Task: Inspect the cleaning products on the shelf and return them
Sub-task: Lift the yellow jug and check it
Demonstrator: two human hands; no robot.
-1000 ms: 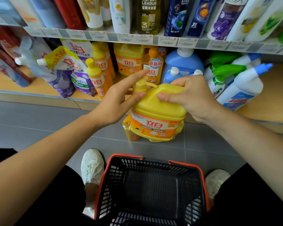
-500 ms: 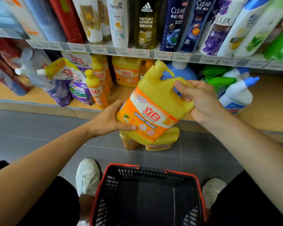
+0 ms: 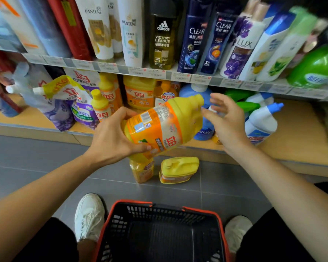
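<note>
I count one yellow jug (image 3: 165, 127) at centre, two yellow packs (image 3: 179, 170) on the floor toward six o'clock, one basket (image 3: 131, 201), two white shoes (image 3: 89, 214), and around twelve o'clock two Pantene bottles (image 3: 95, 29), one adidas bottle (image 3: 162, 40), two Clear bottles (image 3: 192, 35).

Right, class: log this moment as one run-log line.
phase: inspect | left hand: grips tilted yellow detergent jug | right hand: open, beside jug's cap | second yellow jug: on floor

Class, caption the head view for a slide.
Left hand grips a tilted yellow detergent jug at the shelf; right hand open beside it.
</note>
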